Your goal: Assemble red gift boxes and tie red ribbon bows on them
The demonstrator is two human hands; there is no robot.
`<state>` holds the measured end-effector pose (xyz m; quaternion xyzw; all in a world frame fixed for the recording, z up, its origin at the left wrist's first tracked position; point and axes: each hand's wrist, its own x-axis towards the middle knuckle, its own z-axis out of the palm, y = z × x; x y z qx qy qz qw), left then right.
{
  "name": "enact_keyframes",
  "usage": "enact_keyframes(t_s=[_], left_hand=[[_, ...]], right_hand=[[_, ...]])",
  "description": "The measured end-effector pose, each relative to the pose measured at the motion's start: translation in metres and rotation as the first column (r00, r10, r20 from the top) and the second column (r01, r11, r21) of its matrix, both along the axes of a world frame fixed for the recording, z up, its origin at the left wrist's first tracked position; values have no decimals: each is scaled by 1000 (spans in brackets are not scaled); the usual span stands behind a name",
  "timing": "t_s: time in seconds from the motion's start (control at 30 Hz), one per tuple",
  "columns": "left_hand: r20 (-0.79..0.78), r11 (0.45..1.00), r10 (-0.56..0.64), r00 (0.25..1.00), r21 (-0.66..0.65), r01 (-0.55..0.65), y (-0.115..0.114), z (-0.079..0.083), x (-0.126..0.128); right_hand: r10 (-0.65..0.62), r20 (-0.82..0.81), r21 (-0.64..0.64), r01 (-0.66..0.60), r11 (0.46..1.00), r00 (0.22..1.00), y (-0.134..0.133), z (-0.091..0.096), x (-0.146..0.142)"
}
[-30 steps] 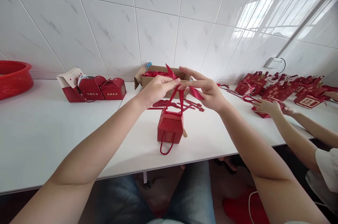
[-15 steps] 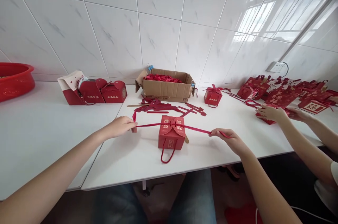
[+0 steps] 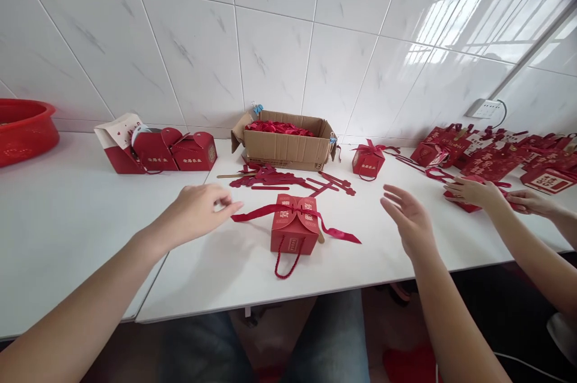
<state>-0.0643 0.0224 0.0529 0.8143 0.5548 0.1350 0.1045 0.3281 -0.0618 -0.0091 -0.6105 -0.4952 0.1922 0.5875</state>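
Note:
A red gift box (image 3: 294, 232) with gold lettering stands upright in front of me, its rope handle hanging down the near side. A red ribbon (image 3: 337, 232) threads through its top, with loose ends out to both sides. My left hand (image 3: 198, 211) hovers left of the box, thumb and fingers apart, just above the ribbon's left end and holding nothing. To the right of the box, my right hand (image 3: 409, 220) is raised, empty and with fingers spread, clear of the ribbon's right end.
Behind the box lie several red paper strips (image 3: 270, 177) and a cardboard carton (image 3: 283, 148) of red ribbon. Finished-looking red boxes (image 3: 368, 162) stand right and left. A red basin (image 3: 27, 136) is far left. Another person's hands (image 3: 473, 192) work at right.
Both hands have let go of the ribbon, which was stretched taut and now lies slack. My right hand has moved right and opened; the left has opened too.

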Motion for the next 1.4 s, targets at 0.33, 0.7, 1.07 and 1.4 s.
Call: enact_keyframes(t_s=[0.33,0.7,1.07,1.4], left_hand=[[269,904,-382,884,-89,418,10,-8,71],[304,911,-368,879,-73,406,6,-23,75],[276,910,-375,885,-72,408,8,-17,76],[375,932,-337,864,5,362,8,-25,83]], right_hand=[[564,442,-312,-470,826,698,37,35,-100],[595,478,-256,-546,798,646,43,26,-103],[523,480,-185,-501,845,704,41,23,-86],[471,529,-137,-477,868,706,42,23,-92]])
